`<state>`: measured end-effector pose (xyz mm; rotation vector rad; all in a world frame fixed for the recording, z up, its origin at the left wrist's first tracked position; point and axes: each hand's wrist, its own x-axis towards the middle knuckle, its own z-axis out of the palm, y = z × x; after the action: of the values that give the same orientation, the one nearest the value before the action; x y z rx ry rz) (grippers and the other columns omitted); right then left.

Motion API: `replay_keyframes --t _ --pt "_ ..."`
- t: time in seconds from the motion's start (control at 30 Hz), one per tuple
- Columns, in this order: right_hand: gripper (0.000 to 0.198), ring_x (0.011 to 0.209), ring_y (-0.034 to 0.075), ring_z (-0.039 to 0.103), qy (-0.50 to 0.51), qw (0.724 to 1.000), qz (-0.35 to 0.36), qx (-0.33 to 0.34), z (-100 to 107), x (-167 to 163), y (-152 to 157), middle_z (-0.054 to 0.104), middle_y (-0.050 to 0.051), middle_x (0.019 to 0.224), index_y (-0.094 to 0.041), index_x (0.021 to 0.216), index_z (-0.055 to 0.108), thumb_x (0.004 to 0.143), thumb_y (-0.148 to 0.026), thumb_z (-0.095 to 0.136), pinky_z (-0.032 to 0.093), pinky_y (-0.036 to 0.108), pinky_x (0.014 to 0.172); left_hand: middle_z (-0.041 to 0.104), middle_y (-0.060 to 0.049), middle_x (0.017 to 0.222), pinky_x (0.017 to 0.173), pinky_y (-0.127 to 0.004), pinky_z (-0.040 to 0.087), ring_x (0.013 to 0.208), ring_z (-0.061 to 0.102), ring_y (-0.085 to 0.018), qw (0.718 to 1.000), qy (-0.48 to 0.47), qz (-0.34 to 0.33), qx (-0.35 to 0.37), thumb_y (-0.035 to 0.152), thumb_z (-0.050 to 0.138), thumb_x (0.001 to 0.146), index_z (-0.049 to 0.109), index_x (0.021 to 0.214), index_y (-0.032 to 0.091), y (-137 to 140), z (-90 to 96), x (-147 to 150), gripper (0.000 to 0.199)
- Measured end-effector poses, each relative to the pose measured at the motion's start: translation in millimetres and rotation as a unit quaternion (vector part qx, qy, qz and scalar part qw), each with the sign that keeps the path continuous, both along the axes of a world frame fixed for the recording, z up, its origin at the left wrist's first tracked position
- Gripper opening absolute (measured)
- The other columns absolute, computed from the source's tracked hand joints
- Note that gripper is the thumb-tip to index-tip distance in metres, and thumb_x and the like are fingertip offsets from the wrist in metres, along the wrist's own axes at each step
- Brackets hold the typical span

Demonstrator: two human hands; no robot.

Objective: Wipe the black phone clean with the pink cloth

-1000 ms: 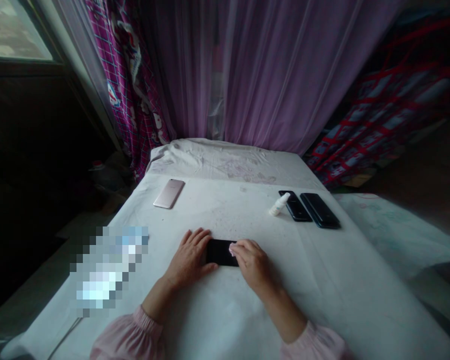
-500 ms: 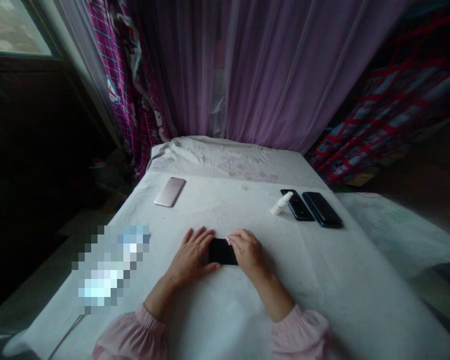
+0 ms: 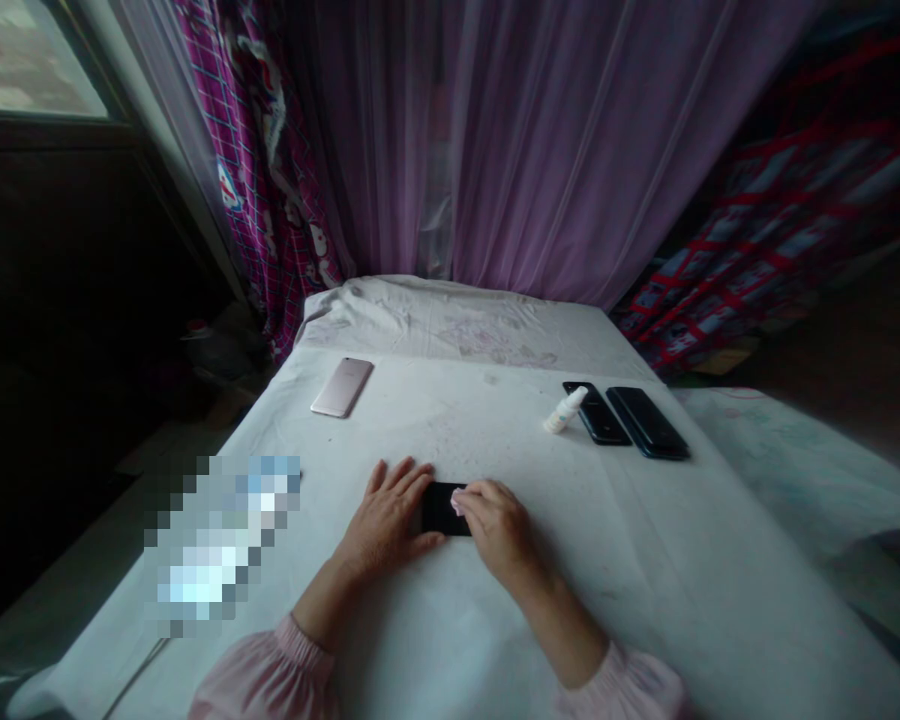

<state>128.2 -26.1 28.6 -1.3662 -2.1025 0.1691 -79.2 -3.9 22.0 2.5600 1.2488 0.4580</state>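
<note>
A black smartphone (image 3: 436, 508) lies flat on the white-covered table, its dark glass face up. My left hand (image 3: 386, 520) braces its left end between thumb and index finger, the other fingers spread on the cloth. Over the right part of the screen is my right hand (image 3: 501, 525), its fingers pinched on a small pale pink cloth (image 3: 458, 501) that touches the glass. The right end of the smartphone is hidden under this hand.
Ahead on the left lies a rose-gold phone (image 3: 343, 387). A white spray bottle (image 3: 565, 410) stands tilted-looking beside dark phones (image 3: 649, 422) on the right. A blurred-out bright object (image 3: 221, 550) with a cable (image 3: 136, 675) is at left. Purple curtains (image 3: 555, 140) hang behind the table (image 3: 435, 420).
My right hand has shifted slightly down and the pink cloth shows more, lower on the screen. My left hand keeps its place on the smartphone. The whole view has tilted a little.
</note>
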Motion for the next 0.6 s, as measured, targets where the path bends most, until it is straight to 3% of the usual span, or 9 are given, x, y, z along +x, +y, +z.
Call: replay_keyframes --t 0.17,0.4,0.6 --pt "0.022 0.083 0.017 0.058 -0.005 0.999 -0.037 0.005 -2.0 -11.7 20.9 0.065 0.005 0.085 -0.022 0.085 0.072 0.089 -0.010 0.054 0.048 0.027 0.076 0.047 -0.013 0.145 0.114 -0.062 0.015 0.139 0.033 -0.035 1.000 0.008 0.002 -0.014 0.064 0.060 0.080 0.044 0.138 0.019 0.5 3.6 0.9 0.075" --pt "0.020 0.080 0.017 0.057 0.016 1.000 -0.006 0.016 -1.4 -9.5 -18.9 0.065 0.005 0.084 -0.021 0.090 0.070 0.091 -0.013 0.053 0.049 0.027 0.074 0.050 -0.014 0.143 0.114 -0.060 0.015 0.138 0.035 -0.034 1.000 0.005 0.014 -0.001 0.059 0.066 0.078 0.045 0.137 0.019 1.3 0.2 1.3 0.074" --pt "0.025 0.080 0.017 0.060 0.018 0.998 -0.057 0.020 -1.8 18.3 -18.8 0.066 0.005 0.084 -0.022 0.089 0.071 0.093 -0.014 0.048 0.050 0.028 0.074 0.053 -0.013 0.140 0.114 -0.060 0.016 0.135 0.039 -0.035 1.000 -0.009 0.016 0.022 0.061 0.064 0.079 0.046 0.135 0.019 0.9 -1.4 1.1 0.073"
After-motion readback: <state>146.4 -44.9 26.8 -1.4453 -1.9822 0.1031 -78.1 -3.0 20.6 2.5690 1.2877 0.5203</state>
